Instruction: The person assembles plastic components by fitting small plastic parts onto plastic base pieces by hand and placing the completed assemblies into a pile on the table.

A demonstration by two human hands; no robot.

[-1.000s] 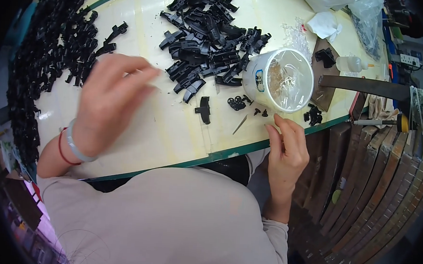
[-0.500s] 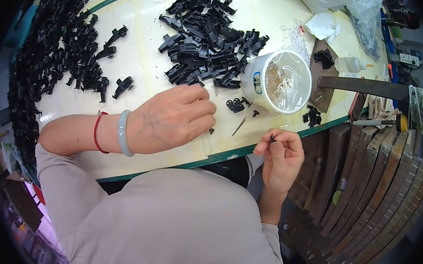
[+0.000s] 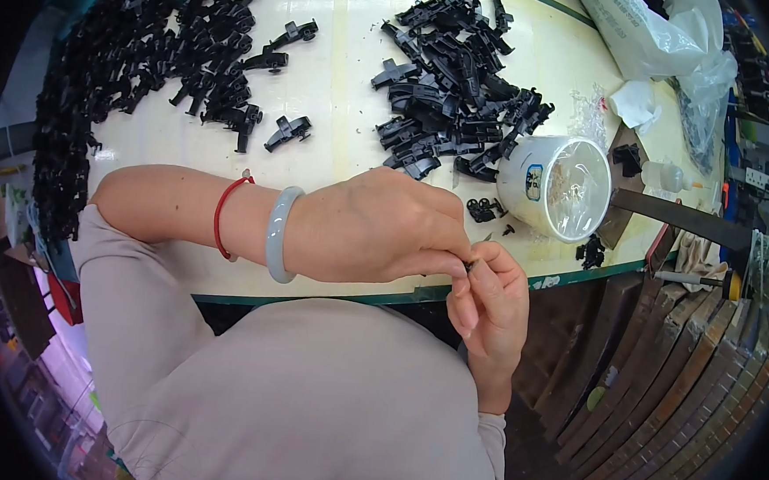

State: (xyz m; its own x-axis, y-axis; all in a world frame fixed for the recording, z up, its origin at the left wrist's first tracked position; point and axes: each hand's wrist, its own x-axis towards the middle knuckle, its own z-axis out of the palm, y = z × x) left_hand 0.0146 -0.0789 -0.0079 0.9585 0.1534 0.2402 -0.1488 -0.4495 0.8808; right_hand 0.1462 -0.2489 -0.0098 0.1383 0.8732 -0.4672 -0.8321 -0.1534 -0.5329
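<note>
Over the table's front edge, my two hands meet fingertip to fingertip. My right hand pinches a small black plastic part, of which only a speck shows between the fingers. Reaching in from the left, my left hand is closed, its thumb and forefinger pressed together at that same part; what it holds, if anything, is hidden. Just beyond the fingertips lie a few small black parts with round wheel-like pieces and a tiny black piece.
A heap of black plastic parts lies beyond my hands, with a larger pile at the left. To the right stands a white tub covered in clear film. A flat metal bar juts over the table edge.
My left hand has moved right to meet my right hand, where the small black part was held alone before. The view has shifted, so the table things appear further right.
</note>
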